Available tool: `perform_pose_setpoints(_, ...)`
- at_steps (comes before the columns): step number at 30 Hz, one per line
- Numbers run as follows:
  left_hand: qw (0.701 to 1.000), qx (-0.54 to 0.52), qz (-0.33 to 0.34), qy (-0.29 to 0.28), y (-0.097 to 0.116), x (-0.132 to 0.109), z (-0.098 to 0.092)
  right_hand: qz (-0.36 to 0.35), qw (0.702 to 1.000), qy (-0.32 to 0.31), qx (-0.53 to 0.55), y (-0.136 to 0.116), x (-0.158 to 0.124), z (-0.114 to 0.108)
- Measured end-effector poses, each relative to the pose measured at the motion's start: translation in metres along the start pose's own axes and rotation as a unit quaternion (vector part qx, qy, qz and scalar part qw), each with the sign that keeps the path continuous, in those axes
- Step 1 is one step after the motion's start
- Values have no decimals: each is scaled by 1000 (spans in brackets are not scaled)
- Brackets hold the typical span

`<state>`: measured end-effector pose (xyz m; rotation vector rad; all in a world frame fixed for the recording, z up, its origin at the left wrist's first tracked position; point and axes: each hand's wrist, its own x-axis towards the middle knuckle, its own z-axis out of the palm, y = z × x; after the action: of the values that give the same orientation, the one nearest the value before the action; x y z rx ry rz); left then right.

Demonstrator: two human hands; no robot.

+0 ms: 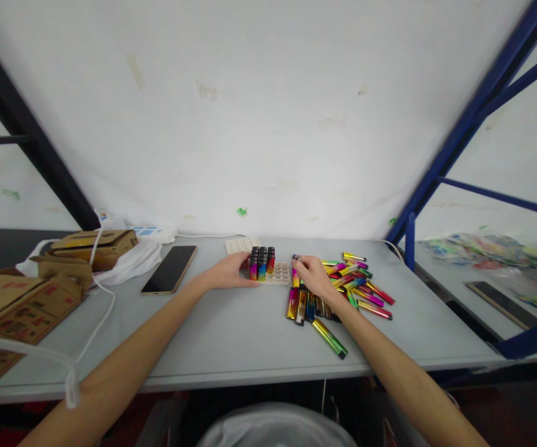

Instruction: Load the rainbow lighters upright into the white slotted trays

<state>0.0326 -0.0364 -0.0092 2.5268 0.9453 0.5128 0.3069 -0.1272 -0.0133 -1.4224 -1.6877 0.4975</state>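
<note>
Several lighters [262, 264] with bright metallic bodies and black tops stand upright in the left part of a pale tray [282, 274] with rows of round cells. My left hand [228, 272] wraps around the tray's left end, thumb in front and fingers behind, against the standing lighters. Just right of the tray, my right hand [313, 274] pinches a pink and yellow lighter [295, 277], held roughly upright. Under and beside that hand lies a loose heap of lighters [356, 282] in many colours. One green and gold lighter [329, 338] lies nearest the table's front.
A second pale tray [243, 244] lies behind the first. On the left are a phone [169, 270], a white power strip [151, 233] and open cardboard boxes [21, 298] with a white cable. A blue metal frame [454, 149] borders the table [231, 347] at right.
</note>
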Motion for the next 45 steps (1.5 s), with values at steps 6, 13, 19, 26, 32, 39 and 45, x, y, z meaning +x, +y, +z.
perform_pose_setpoints(6,1000,-4,7,-3,0,0,0,-29,999,-14,-25,-3,1,-4)
perform_pose_setpoints(13,1000,-8,-4,-7,-1,0,1,-100,990,-44,-86,-8,2,-7)
perform_pose_setpoints(19,1000,-7,-3,-5,-3,0,1,-104,986,-60,-120,-13,2,-4)
perform_pose_setpoints(26,1000,-5,8,9,-6,1,3,-69,991,-95,-64,-19,1,1)
perform_pose_setpoints(32,1000,8,0,-5,-7,1,3,-119,962,-124,-212,-20,4,12)
perform_pose_setpoints(39,1000,-5,-2,7,-5,2,4,-149,911,-106,-370,-32,10,24)
perform_pose_setpoints(45,1000,-5,3,7,-5,2,4,-137,911,-128,-367,-29,8,18)
